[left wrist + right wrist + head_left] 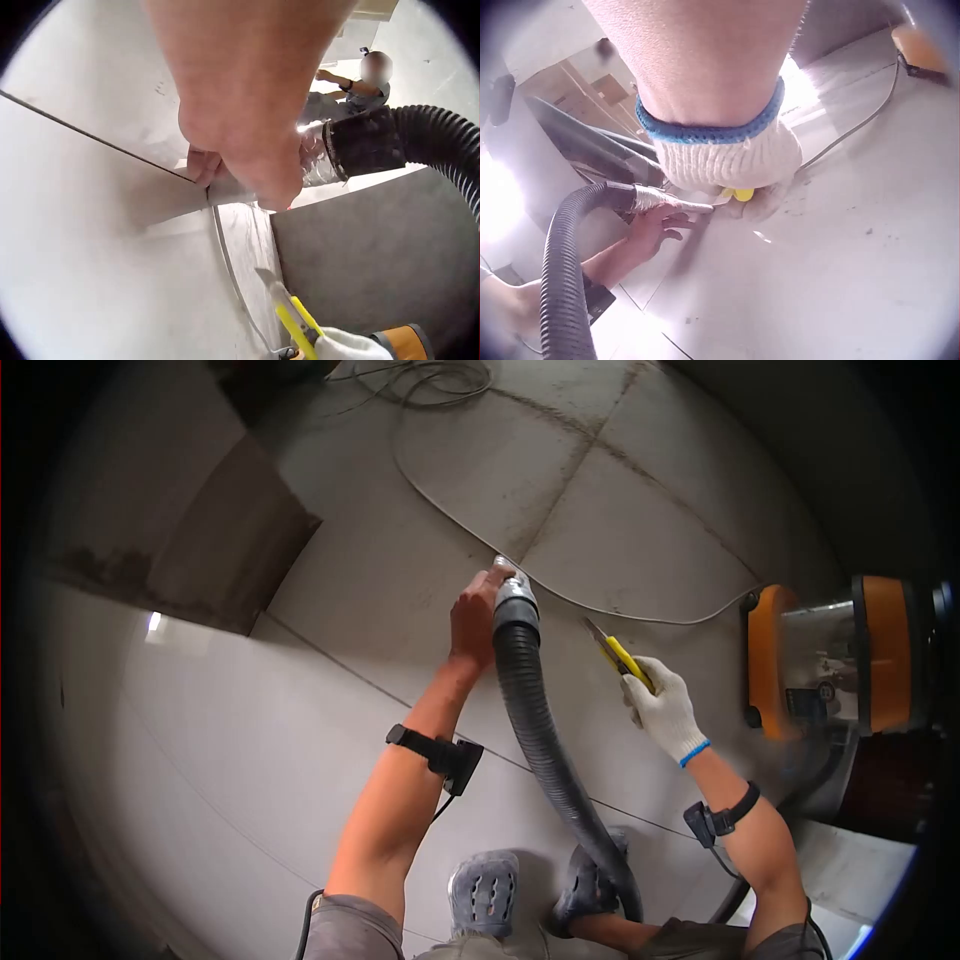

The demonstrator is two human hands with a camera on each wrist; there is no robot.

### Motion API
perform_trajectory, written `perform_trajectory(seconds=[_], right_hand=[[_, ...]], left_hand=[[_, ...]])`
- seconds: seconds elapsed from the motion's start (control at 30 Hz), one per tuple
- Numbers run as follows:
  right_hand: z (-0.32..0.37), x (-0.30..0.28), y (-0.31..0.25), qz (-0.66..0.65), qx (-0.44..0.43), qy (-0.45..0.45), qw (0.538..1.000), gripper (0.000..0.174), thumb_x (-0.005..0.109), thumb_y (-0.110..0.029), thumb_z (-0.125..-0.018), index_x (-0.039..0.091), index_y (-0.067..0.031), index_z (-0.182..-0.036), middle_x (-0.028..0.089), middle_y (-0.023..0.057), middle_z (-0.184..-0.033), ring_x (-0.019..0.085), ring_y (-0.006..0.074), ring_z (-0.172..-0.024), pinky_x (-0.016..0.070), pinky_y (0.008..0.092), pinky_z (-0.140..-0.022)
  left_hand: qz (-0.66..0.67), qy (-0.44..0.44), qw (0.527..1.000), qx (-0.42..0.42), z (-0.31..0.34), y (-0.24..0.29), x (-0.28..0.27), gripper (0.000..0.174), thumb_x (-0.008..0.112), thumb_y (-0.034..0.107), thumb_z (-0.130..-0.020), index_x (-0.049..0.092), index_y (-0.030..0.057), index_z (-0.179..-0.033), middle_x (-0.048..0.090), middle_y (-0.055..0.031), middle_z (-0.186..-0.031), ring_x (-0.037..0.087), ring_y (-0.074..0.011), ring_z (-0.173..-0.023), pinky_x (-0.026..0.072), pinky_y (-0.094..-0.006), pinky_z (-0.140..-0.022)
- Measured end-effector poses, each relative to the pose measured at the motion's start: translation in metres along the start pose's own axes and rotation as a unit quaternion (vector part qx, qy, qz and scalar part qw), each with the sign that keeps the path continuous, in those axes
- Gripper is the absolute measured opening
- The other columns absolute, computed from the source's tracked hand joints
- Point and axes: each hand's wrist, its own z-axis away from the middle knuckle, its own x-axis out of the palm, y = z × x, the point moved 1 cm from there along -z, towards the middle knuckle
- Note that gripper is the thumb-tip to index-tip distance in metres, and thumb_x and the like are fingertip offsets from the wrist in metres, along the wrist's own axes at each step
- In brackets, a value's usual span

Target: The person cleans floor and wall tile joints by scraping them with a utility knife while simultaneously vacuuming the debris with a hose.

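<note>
My bare left hand [474, 622] grips the silvery, tape-wrapped end [516, 590] of a vacuum hose, low over the tiled floor. From there the black ribbed hose [537, 730] bends back toward my feet. In the left wrist view, the pale tube [232, 191] beyond the hand points at a floor joint. To the right, my right hand [665, 705] wears a white knit glove with a blue cuff and holds a yellow utility knife [630, 662]. Its blade [265, 278] sticks out, pointing away from the glove. In the right wrist view the glove hides most of the knife.
An orange vacuum cleaner [770, 660] stands at the right. Its thin grey cord [640, 620] runs across the floor past the nozzle to a coil [430, 380] at the back. A dark panel [235, 535] borders the floor at upper left. Grey clogs [484, 890] are below.
</note>
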Motion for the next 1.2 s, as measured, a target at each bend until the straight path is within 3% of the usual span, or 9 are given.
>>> perform_trajectory(seconds=[0.47, 0.57, 0.77, 0.83, 0.9, 0.93, 0.97, 1.0, 1.2], right_hand=[[0.160, -0.207, 0.092, -0.011, 0.148, 0.210, 0.966, 0.030, 0.062, -0.006, -0.104, 0.064, -0.0001, -0.134, 0.058, -0.0024, -0.081, 0.051, 0.0031, -0.059, 0.0414, 0.0227, -0.052], [0.229, -0.249, 0.155, 0.113, 0.137, 0.227, 0.958, 0.027, 0.058, -0.007, -0.103, 0.064, 0.0000, -0.129, 0.059, -0.0003, -0.077, 0.052, 0.0053, -0.057, 0.0417, 0.0241, -0.049], [0.320, -0.258, 0.145, 0.091, 0.236, 0.258, 0.932, 0.024, 0.059, -0.006, -0.100, 0.066, 0.0022, -0.122, 0.060, 0.0017, -0.075, 0.055, 0.0079, -0.056, 0.0432, 0.0261, -0.048], [0.326, -0.257, 0.145, 0.082, 0.226, 0.265, 0.934, 0.024, 0.058, -0.005, -0.100, 0.066, 0.0023, -0.121, 0.060, 0.0019, -0.075, 0.054, 0.0079, -0.054, 0.0429, 0.0263, -0.047], [0.319, -0.253, 0.151, 0.059, 0.196, 0.269, 0.941, 0.025, 0.057, -0.005, -0.100, 0.064, 0.0026, -0.123, 0.059, 0.0012, -0.075, 0.052, 0.0073, -0.051, 0.0418, 0.0262, -0.046], [0.310, -0.248, 0.153, 0.040, 0.183, 0.262, 0.947, 0.026, 0.056, -0.005, -0.101, 0.064, 0.0019, -0.125, 0.058, 0.0001, -0.075, 0.052, 0.0060, -0.052, 0.0416, 0.0256, -0.046], [0.300, -0.239, 0.152, 0.040, 0.182, 0.254, 0.949, 0.026, 0.056, -0.005, -0.101, 0.064, 0.0019, -0.125, 0.058, 0.0001, -0.075, 0.052, 0.0060, -0.052, 0.0416, 0.0256, -0.046], [0.284, -0.227, 0.150, 0.017, 0.171, 0.251, 0.952, 0.025, 0.056, -0.005, -0.102, 0.064, 0.0013, -0.125, 0.058, -0.0005, -0.075, 0.051, 0.0056, -0.053, 0.0416, 0.0251, -0.047], [0.200, -0.147, 0.160, -0.128, 0.120, 0.171, 0.969, 0.030, 0.060, -0.008, -0.105, 0.063, 0.0003, -0.134, 0.058, -0.0018, -0.081, 0.053, 0.0048, -0.058, 0.0441, 0.0237, -0.051]], left_hand=[[0.191, 0.007, 0.979, 0.067, -0.207, -0.073, 0.166, 0.041, 0.087, 0.043, -0.080, 0.072, 0.0119, -0.104, 0.079, -0.0136, -0.091, 0.080, -0.0369, -0.090, 0.0622, -0.0481, -0.081], [-0.045, -0.021, 0.973, 0.224, -0.261, -0.082, 0.188, 0.030, 0.081, 0.029, -0.099, 0.060, 0.0094, -0.089, 0.054, 0.0027, -0.078, 0.050, -0.0138, -0.076, 0.0481, -0.0363, -0.068], [-0.033, -0.142, 0.989, 0.028, -0.299, -0.062, 0.192, 0.041, 0.090, 0.033, -0.088, 0.056, 0.0104, -0.084, 0.052, 0.0007, -0.081, 0.049, -0.0171, -0.076, 0.0451, -0.0410, -0.068], [0.060, -0.028, 0.947, 0.315, -0.278, -0.077, 0.180, 0.029, 0.087, 0.015, -0.088, 0.059, 0.0094, -0.094, 0.057, -0.0014, -0.092, 0.052, -0.0156, -0.085, 0.0461, -0.0371, -0.073], [0.216, -0.110, 0.948, 0.205, -0.238, -0.107, 0.170, 0.025, 0.083, 0.002, -0.089, 0.064, 0.0058, -0.104, 0.066, -0.0046, -0.107, 0.060, -0.0150, -0.097, 0.0522, -0.0319, -0.085], [0.209, -0.069, 0.962, 0.165, -0.200, -0.050, 0.128, 0.035, 0.092, 0.026, -0.088, 0.073, 0.0064, -0.109, 0.079, -0.0062, -0.095, 0.073, -0.0156, -0.089, 0.0599, -0.0336, -0.083], [0.374, -0.167, 0.909, -0.080, -0.172, -0.087, 0.124, 0.034, 0.090, 0.021, -0.087, 0.070, 0.0057, -0.110, 0.078, -0.0057, -0.094, 0.073, -0.0142, -0.087, 0.0601, -0.0330, -0.080], [0.112, -0.106, 0.982, 0.107, -0.135, -0.015, 0.071, 0.036, 0.089, 0.018, -0.087, 0.068, 0.0069, -0.113, 0.079, -0.0043, -0.093, 0.073, -0.0140, -0.082, 0.0606, -0.0333, -0.076], [0.023, -0.120, 0.992, -0.030, 0.013, 0.028, -0.037, 0.039, 0.083, 0.018, -0.093, 0.063, 0.0059, -0.125, 0.070, -0.0038, -0.091, 0.065, -0.0137, -0.084, 0.0574, -0.0340, -0.078]])
